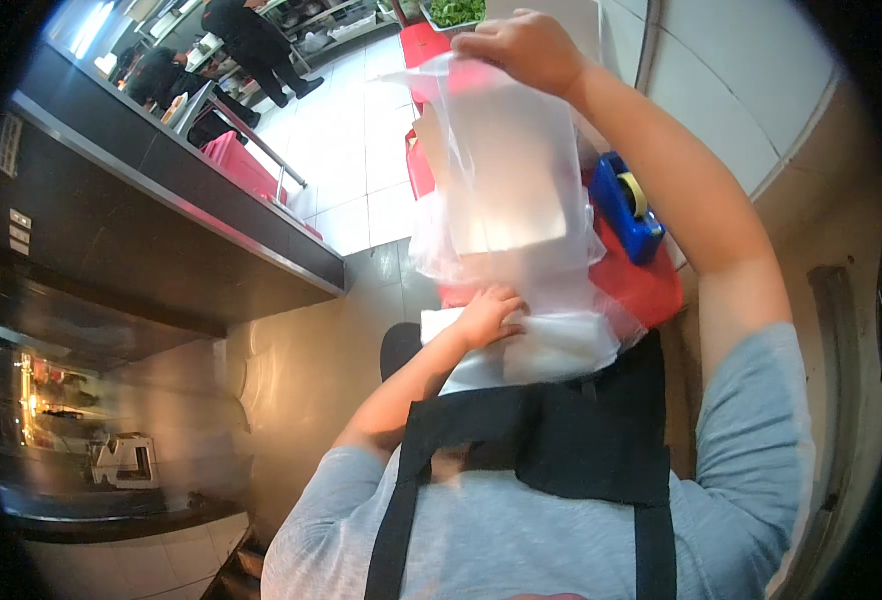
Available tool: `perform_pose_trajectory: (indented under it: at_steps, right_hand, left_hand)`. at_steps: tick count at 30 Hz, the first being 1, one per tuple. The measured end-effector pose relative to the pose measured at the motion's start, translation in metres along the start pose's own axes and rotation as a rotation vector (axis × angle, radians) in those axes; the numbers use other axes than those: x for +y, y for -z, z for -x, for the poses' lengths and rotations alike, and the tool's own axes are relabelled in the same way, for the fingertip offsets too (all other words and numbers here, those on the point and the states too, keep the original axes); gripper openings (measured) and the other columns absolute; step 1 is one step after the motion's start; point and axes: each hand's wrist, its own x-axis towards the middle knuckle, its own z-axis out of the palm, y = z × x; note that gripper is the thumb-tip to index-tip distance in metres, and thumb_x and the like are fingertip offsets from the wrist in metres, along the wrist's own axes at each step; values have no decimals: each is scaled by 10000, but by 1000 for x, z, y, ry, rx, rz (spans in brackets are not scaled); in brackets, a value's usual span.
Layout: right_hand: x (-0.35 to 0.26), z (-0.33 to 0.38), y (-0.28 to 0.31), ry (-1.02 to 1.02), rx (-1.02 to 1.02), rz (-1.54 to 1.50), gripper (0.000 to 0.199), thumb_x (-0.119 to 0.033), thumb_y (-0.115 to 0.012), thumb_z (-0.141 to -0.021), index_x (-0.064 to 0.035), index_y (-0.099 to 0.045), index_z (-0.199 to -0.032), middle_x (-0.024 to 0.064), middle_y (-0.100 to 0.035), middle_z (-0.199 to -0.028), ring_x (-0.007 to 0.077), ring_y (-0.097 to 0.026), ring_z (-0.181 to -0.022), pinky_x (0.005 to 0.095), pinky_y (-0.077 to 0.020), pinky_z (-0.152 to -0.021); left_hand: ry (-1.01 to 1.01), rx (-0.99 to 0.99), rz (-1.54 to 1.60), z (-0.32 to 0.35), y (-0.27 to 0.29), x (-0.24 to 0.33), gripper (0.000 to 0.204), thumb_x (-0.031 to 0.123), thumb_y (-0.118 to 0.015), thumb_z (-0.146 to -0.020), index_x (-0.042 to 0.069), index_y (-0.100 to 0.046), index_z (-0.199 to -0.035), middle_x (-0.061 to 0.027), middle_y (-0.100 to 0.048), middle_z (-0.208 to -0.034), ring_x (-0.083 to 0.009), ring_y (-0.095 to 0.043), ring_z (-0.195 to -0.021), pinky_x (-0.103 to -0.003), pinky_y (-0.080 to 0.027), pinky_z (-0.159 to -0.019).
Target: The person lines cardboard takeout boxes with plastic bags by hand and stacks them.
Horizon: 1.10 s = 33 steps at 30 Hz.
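A translucent white plastic bag [511,110] is stretched between my hands. High up, my right hand [531,48] is closed on its far edge. Close to my body, my left hand [491,318] presses its bent fingers onto a bundle of folded white plastic bags [561,345], where the near end of the stretched bag lies. A pale tan flat shape shows through the plastic; whether it is inside the bag or beneath it I cannot tell. All this lies over a red surface [651,275], mostly covered by plastic.
A blue tape dispenser [624,208] with yellowish tape sits right of the bag. Beyond my right hand is a container of green leaves [456,12]. A tiled wall [731,70] runs along the right. A dark counter [151,200] stands left. Two people in dark clothes work at the far left.
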Motion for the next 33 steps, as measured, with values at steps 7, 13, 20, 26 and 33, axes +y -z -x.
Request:
perform_pose_trajectory:
  at_steps: [7,13,20,26,33]
  right_hand:
    - [9,22,-31,179,-149,39,166,-317,-575,-855,-278,-611,-1013,-21,-525,-676,172,-553,-574,312,-441,-591]
    - [25,43,-48,113,-233,17,175,-300,-583,-860,-282,-626,-1028,-24,-550,-698,193,-569,-610,332,-459,-620]
    - [36,110,-30,-736,145,-94,276,-194,-631,-858,-160,-583,-1128,76,-621,-866,234,-616,-806,366,-490,-734]
    - [-78,217,-29,-1500,-304,-700,511,-237,-726,-776,-69,-498,-1201,132,-648,-1020,255,-623,-970,357,-467,-863]
    - [-87,242,-49,-1493,-292,-578,515,-107,-694,-723,-102,-502,-1200,115,-645,-980,249,-625,-931,360,-477,-833]
  left_hand:
    - [422,1139,86,-34,110,-68,549,229,-778,-711,94,-505,-1167,-172,-556,-1166,-338,-482,-1172,-433,-424,-940]
    - [507,609,421,-80,112,-94,512,193,-727,-783,101,-434,-1193,-112,-634,-896,-209,-627,-758,-354,-503,-712]
    - [662,1015,699,-41,100,-106,406,4,-628,-817,107,-417,-1148,-89,-567,-834,-158,-615,-643,-294,-525,-554]
    - [588,1028,789,-17,85,-113,227,-41,-580,-835,54,-490,-1020,-85,-566,-874,-150,-620,-602,-272,-531,-541]
    - [715,819,658,-12,91,-103,184,-41,-584,-832,35,-649,-987,-100,-664,-877,-134,-654,-682,-241,-523,-604]
